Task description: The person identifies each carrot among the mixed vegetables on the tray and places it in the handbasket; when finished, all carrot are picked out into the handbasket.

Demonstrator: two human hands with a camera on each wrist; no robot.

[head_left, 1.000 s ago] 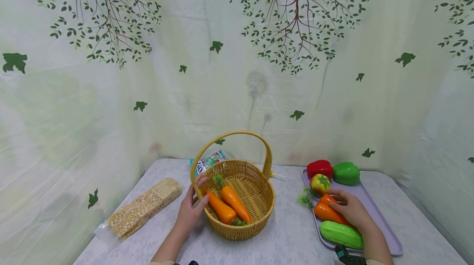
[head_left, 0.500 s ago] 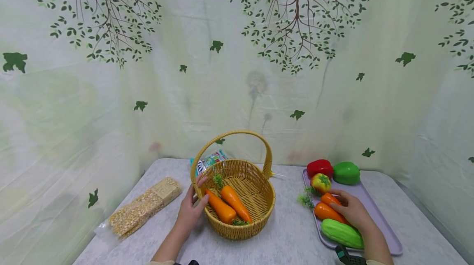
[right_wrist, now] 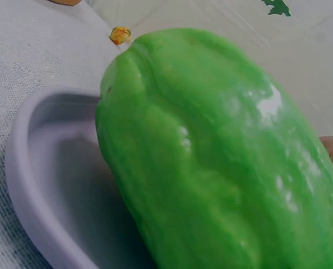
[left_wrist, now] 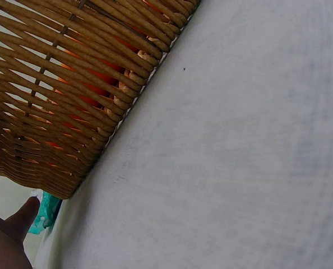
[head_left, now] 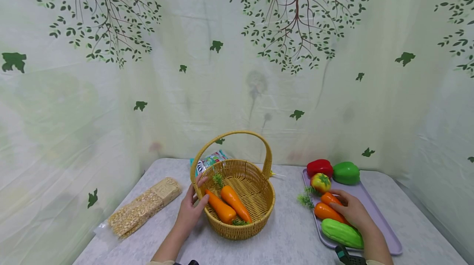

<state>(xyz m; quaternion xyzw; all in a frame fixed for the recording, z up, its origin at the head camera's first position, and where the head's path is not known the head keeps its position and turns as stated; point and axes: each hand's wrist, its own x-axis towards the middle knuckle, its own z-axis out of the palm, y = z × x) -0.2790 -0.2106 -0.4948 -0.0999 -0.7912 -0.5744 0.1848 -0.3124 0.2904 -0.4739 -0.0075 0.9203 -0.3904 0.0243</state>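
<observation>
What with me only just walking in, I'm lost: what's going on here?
A person has both hands busy. The left hand touches the side of a wicker basket, where two orange carrots lie. At a lilac tray, the right hand appears to pinch the farther carrot, beside a nearer carrot. A ridged green vegetable lies in front; a red pepper and a green pepper sit toward the far end.

table (head_left: 289, 215): basket (head_left: 240, 234) mid | in basket: two carrots (head_left: 235, 204) | behind it: packet (head_left: 212, 161) | left: grain pack (head_left: 146, 207) | right: tray (head_left: 364, 199) | on tray, back to front: bell peppers (head_left: 346, 173), round piece (head_left: 320, 183), carrot pair (head_left: 329, 214), gourd (head_left: 342, 233)
</observation>
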